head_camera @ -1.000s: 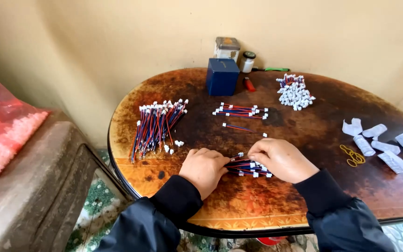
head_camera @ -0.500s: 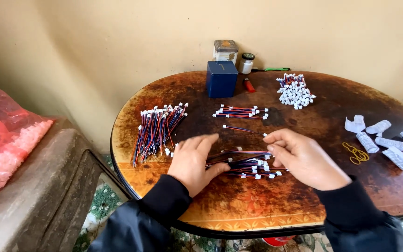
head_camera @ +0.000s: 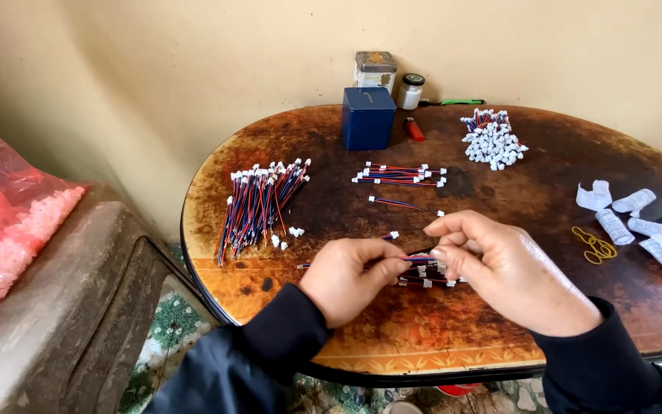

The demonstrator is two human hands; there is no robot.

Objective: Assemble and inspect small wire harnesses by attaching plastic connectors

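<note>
Both hands are working close together over the near middle of the worn oval wooden table [head_camera: 545, 161]. The left hand [head_camera: 346, 277] is curled, thumb and fingers pinched on one end of a small bundle of red-and-blue connector wires [head_camera: 415, 261], and the right hand [head_camera: 499, 268] is bent over the other end, its fingertips closed on the white plugs there, so the bundle is held between the two hands just above the tabletop. A few more loose wires [head_camera: 423, 282] lie on the table directly under the hands. To the left, a large sheaf of the same wires [head_camera: 258, 203] lies fanned out with its white plugs pointing away, and some stray white plugs [head_camera: 289, 234] sit just beside it. Further back there is a smaller, neater bunch of wires [head_camera: 400, 175] and a single wire [head_camera: 404, 204] in front of it. Against the wall stand a blue box [head_camera: 368, 119], a tin [head_camera: 375, 73] and a small jar [head_camera: 410, 90], with a heap of white connectors [head_camera: 492, 142] off to the right. Near the right hand lie yellow rubber bands [head_camera: 593, 245] and several rolled white paper slips [head_camera: 637, 218]. A pink plastic bag [head_camera: 9, 215] rests on a ledge left of the table.
</note>
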